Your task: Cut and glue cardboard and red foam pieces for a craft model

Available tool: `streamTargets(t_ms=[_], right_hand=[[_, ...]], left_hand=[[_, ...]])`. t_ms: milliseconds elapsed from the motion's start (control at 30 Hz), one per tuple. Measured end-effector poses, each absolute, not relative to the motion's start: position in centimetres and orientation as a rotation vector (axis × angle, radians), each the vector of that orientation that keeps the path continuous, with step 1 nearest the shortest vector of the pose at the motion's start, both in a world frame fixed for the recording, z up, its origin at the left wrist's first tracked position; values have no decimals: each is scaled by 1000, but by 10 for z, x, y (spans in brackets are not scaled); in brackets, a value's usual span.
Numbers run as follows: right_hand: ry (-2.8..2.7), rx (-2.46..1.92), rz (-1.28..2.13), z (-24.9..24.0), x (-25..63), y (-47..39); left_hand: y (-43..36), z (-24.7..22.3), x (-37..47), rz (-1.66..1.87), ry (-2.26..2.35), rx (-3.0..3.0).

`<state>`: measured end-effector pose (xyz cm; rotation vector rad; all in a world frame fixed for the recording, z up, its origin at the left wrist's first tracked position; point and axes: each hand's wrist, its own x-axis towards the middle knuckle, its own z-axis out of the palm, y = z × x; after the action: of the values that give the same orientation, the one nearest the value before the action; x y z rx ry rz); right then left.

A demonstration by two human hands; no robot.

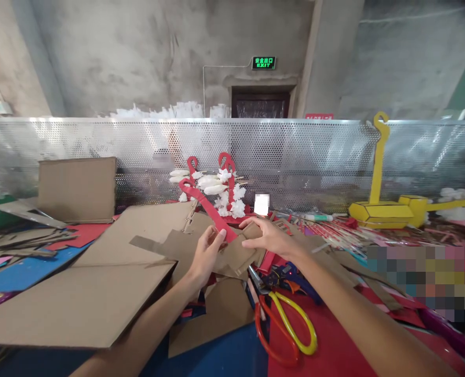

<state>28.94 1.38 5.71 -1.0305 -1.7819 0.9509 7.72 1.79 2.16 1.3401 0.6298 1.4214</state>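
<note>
My left hand (209, 251) pinches the lower end of a long red strip (212, 211) with a curled, hook-like top, which leans up to the left. Just right of it, my right hand (269, 238) hovers over brown cardboard pieces (232, 259), thumb and fingers apart. Behind the strip stand red hooked shapes (231, 180) decked with white tufts (238, 201) and white oval pieces (212, 183). Below my right hand lie scissors (295, 319) with one red and one yellow handle, beside a dark blue glue gun (299, 280).
Large cardboard sheets (83, 293) spread across the left, with a cardboard panel (77, 189) upright behind. A yellow hooked model (379, 214) stands at right, near a bundle of thin sticks (334, 233). A perforated metal screen (138, 141) runs along the back.
</note>
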Motion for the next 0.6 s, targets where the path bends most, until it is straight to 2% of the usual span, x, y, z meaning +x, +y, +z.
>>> streamTargets(t_ms=[267,600], right_hand=[[-1752,-980,934,50,293,22],[-1473,-596,1722,48,292,14]], left_hand=[[13,23,75,1238,605,1410],[9,25,74,1232,223,1344]])
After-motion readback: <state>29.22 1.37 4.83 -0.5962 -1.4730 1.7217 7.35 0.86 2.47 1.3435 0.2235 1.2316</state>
